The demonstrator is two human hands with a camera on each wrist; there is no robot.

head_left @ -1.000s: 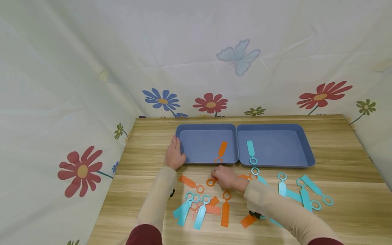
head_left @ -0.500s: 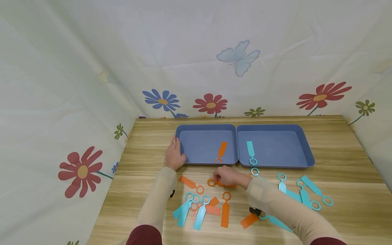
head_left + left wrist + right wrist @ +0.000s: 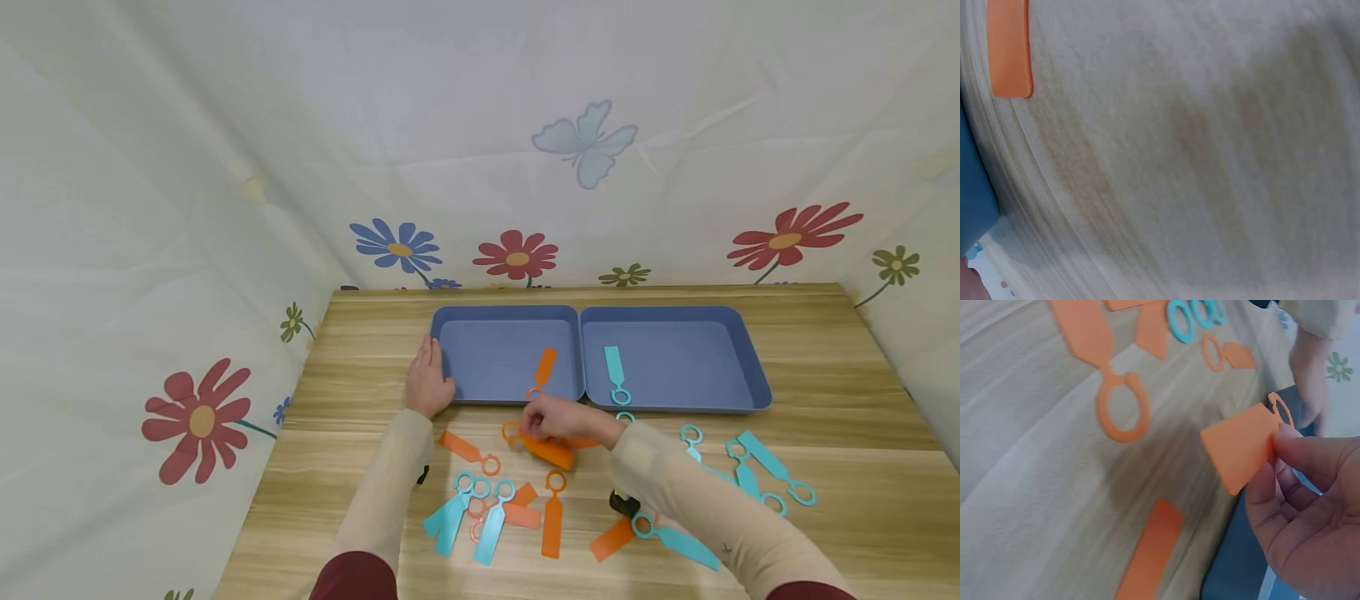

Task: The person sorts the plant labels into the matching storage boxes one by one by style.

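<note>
In the head view, my left hand (image 3: 430, 379) rests with straight fingers against the left side of the left blue-grey tray (image 3: 487, 354). My right hand (image 3: 558, 418) pinches an orange ring-ended tag (image 3: 550, 451) between thumb and fingers, just off the table in front of that tray. The right wrist view shows the pinched tag (image 3: 1241, 447) tilted, its ring beyond the fingertips. One orange tag (image 3: 547, 365) lies inside the left tray, and one turquoise tag (image 3: 614, 364) lies inside the right tray (image 3: 682, 358). Only a bit of the left hand shows in the left wrist view.
Around the right forearm lie several turquoise tags (image 3: 768, 454). Turquoise and orange tags overlap in a pile (image 3: 491, 529) at front left. Single orange tags (image 3: 552, 525) lie nearby on the wooden table (image 3: 337, 467). A flowered cloth (image 3: 450, 150) hangs behind.
My right hand has taken hold of an orange tag and raised it slightly off the table. The left hand has stayed at the tray's side.
</note>
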